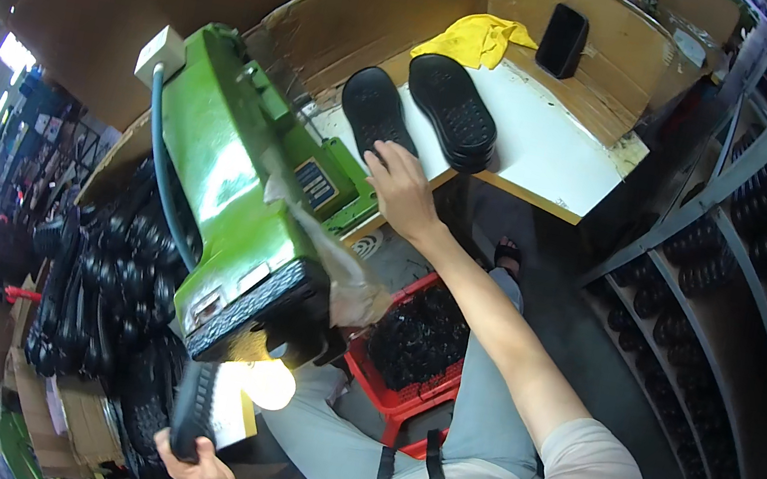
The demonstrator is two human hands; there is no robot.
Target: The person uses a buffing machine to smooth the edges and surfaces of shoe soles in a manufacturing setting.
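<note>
My left hand grips the lower end of a black shoe sole, which stands upright beside the lit working end of a green machine. My right hand reaches over the table, its fingers stretched out at the near end of another black sole. The fingertips seem to touch that sole, which lies flat on the white tabletop. Right of it sits a stack of black soles, the top one studded with small dimples.
Cardboard walls surround the table, with a yellow cloth and a black phone-like slab at the back. Between my legs is a red crate of black scraps. Piled soles lie left; a loaded metal rack stands right.
</note>
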